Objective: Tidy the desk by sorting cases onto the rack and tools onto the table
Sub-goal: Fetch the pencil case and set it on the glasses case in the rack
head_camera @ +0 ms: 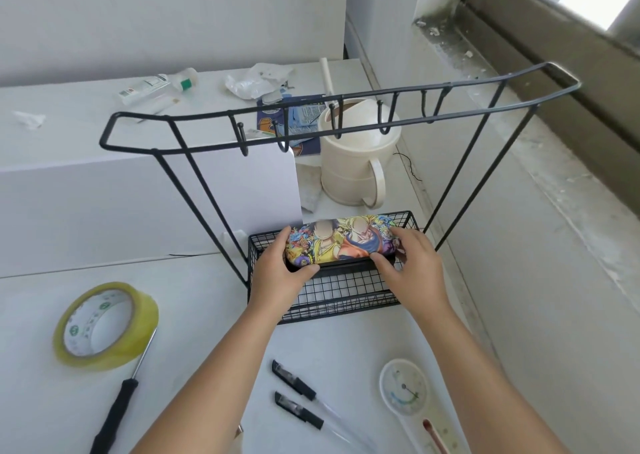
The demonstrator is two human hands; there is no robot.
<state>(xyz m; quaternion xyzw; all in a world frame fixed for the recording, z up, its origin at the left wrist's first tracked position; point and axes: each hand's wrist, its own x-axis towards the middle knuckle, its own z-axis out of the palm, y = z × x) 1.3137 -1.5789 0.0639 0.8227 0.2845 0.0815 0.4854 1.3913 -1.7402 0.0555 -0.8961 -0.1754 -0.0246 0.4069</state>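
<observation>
A long case printed with colourful cartoon figures lies across the wire basket of the black rack. My left hand grips its left end and my right hand grips its right end. On the white table in front lie a roll of yellowish tape, a black-handled screwdriver, two black-capped pens and a white thermometer.
The rack's top bar with several hooks arches above my hands. Behind it stand a cream mug, a white box, a tube and bottle and crumpled plastic. A window ledge runs along the right.
</observation>
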